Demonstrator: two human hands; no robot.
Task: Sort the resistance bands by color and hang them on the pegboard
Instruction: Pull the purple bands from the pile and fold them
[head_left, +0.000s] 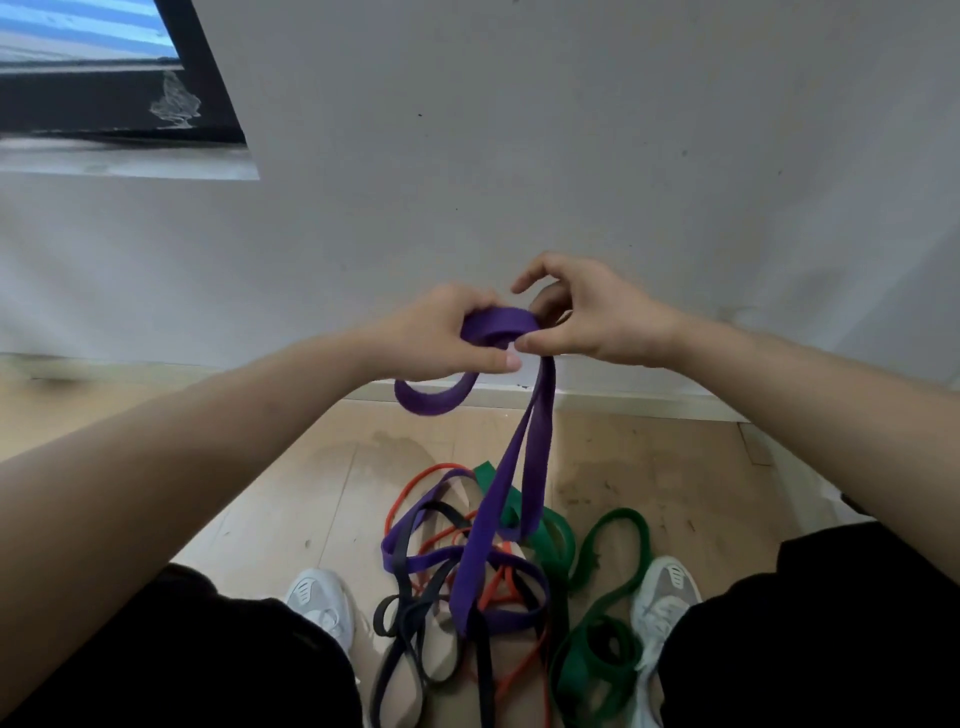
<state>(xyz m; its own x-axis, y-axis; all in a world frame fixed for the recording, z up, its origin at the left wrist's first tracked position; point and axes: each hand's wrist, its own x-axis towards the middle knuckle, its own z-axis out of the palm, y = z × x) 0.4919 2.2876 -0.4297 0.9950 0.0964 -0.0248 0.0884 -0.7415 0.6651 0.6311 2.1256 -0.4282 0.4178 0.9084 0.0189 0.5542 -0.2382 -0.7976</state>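
Floorboards (291, 478) carried a tangle of bands (558, 540), a purple band (540, 415) rising from it. Left grip (436, 332) curled round its looped top, right grip (592, 317) pinching it alongside. Sorting was in hand, and pulling its tail free seemed next.

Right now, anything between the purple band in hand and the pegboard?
Pegboard isn't in view, so that path can't be judged. Left hand and right hand hold the purple band, but its hanging loop drops into the floor pile among the black band and red band, so it may snag there.
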